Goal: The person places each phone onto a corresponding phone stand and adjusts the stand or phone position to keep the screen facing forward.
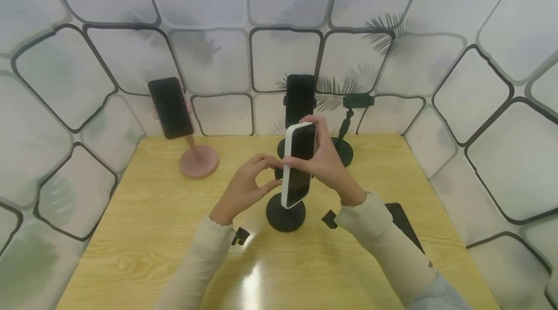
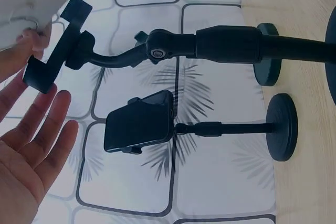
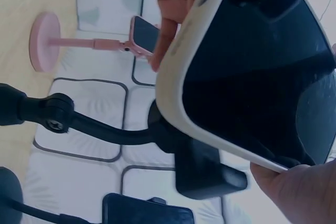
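Note:
My right hand [image 1: 324, 160] grips a white-cased phone [image 1: 301, 164] by its sides, screen facing me. Directly behind it stands a black phone stand [image 1: 285, 215] with a round base and a bent neck. In the left wrist view its clamp [image 2: 58, 45] is tilted, with the phone's pale back just beyond it. At the clamp's end, the thumb and index finger of my left hand [image 1: 253, 186] pinch it, the other fingers spread. From the right wrist view, the phone [image 3: 257, 77] hides part of the clamp [image 3: 205, 169].
A pink stand [image 1: 199, 161] holding a dark phone [image 1: 171, 107] is at the left. Behind the middle stand, another black one carries a dark phone [image 1: 300, 99]. A dark green stand [image 1: 358, 100] has a bare clamp. A dark flat object [image 1: 405, 225] lies by my right forearm.

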### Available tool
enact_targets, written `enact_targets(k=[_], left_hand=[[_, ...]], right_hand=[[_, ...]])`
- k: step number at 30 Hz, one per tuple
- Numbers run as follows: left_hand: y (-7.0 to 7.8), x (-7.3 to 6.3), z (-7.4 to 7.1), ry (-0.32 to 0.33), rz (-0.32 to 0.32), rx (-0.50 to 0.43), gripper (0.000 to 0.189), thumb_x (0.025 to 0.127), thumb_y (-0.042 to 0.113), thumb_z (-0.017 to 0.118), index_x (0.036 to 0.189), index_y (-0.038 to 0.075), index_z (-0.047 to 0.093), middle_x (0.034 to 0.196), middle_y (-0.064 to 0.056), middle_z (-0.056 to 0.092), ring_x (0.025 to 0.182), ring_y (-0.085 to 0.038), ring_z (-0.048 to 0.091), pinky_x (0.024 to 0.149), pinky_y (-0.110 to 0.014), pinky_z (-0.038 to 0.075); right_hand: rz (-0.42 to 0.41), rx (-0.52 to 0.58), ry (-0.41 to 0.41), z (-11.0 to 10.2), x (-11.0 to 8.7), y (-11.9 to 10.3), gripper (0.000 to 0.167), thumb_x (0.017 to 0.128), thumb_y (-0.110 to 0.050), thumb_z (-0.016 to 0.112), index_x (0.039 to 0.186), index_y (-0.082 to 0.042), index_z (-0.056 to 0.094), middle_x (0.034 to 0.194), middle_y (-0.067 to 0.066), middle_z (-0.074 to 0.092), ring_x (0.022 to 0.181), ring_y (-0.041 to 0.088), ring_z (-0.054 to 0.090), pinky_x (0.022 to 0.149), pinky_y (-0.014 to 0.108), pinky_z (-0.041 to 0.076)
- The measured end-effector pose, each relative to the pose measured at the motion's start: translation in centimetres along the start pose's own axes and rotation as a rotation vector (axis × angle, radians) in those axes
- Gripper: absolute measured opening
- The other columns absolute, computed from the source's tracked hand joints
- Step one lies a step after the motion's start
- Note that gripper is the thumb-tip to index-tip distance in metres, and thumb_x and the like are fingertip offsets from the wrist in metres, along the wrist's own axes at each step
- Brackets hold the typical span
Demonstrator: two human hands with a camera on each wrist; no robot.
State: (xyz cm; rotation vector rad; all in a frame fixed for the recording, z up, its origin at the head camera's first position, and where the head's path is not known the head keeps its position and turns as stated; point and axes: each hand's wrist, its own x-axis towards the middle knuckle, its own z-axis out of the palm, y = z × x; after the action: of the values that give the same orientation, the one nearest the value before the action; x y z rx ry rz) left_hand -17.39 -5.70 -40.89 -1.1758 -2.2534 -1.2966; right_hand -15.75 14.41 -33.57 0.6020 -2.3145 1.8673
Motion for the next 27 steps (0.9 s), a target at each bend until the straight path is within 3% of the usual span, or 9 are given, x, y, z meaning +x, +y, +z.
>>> enact_targets(k=[3,5,12,17,20,24,27], left_hand=[[-0.1,0.1,0.0,-0.012,0.0,0.017,0.029,0.078,0.006,0.075,0.105,0.007,0.064,0.108,-0.002,0.06,0.097,-0.014,0.058,0.087,-0.029,0.051],[-0.1,0.1,0.0,-0.016,-0.005,0.037,0.028,0.077,0.004,0.075,0.102,0.006,0.064,0.107,-0.003,0.059,0.096,-0.015,0.058,0.087,-0.03,0.052],[0.1,0.7,-0.3,-0.046,-0.019,0.071,0.028,0.075,0.001,0.074,0.1,0.006,0.063,0.103,-0.004,0.059,0.093,-0.015,0.057,0.087,-0.032,0.051],[-0.1,1.4,-0.6,-0.06,-0.004,0.08,0.03,0.078,0.004,0.073,0.107,0.005,0.064,0.105,-0.005,0.061,0.095,-0.017,0.059,0.087,-0.035,0.051],[-0.2,1.5,-0.7,-0.065,-0.018,0.046,0.028,0.078,0.004,0.073,0.105,0.005,0.065,0.101,-0.005,0.061,0.092,-0.017,0.059,0.085,-0.034,0.052],[-0.2,1.4,-0.8,-0.073,-0.079,-0.07,0.019,0.079,0.001,0.071,0.097,0.004,0.067,0.091,-0.005,0.059,0.086,-0.017,0.061,0.079,-0.029,0.055],[0.0,1.3,-1.0,-0.079,-0.135,-0.161,0.012,0.079,-0.004,0.068,0.089,0.002,0.066,0.087,-0.008,0.059,0.082,-0.018,0.061,0.073,-0.025,0.057]], right_hand=[[0.042,0.045,-0.03,0.3,0.6,0.7,0.098,0.058,-0.053,0.083,0.127,-0.01,0.026,0.116,0.003,0.041,0.099,0.024,0.051,0.081,0.032,0.049],[0.052,0.045,-0.04,0.4,0.9,1.0,0.099,0.056,-0.052,0.083,0.126,-0.01,0.027,0.115,0.003,0.042,0.098,0.025,0.051,0.081,0.033,0.049],[0.043,0.025,-0.112,-0.3,1.5,1.8,0.069,0.076,-0.014,0.076,0.125,-0.009,0.029,0.115,0.003,0.045,0.1,0.021,0.052,0.086,0.037,0.049],[0.007,0.025,-0.171,-1.0,1.9,2.2,0.057,0.084,-0.007,0.068,0.127,-0.007,0.031,0.115,0.002,0.043,0.098,0.016,0.053,0.081,0.034,0.053],[0.012,0.062,-0.196,-1.3,2.2,2.7,0.051,0.085,-0.008,0.067,0.126,-0.012,0.037,0.113,0.002,0.046,0.092,0.014,0.057,0.075,0.033,0.056],[0.038,0.138,-0.203,-1.6,2.4,2.9,0.047,0.083,-0.01,0.069,0.122,-0.021,0.045,0.107,0.003,0.054,0.088,0.013,0.062,0.072,0.035,0.058],[0.046,0.146,-0.194,-1.6,2.5,2.8,0.048,0.083,-0.009,0.07,0.124,-0.017,0.048,0.105,0.003,0.056,0.088,0.012,0.063,0.073,0.034,0.058]])
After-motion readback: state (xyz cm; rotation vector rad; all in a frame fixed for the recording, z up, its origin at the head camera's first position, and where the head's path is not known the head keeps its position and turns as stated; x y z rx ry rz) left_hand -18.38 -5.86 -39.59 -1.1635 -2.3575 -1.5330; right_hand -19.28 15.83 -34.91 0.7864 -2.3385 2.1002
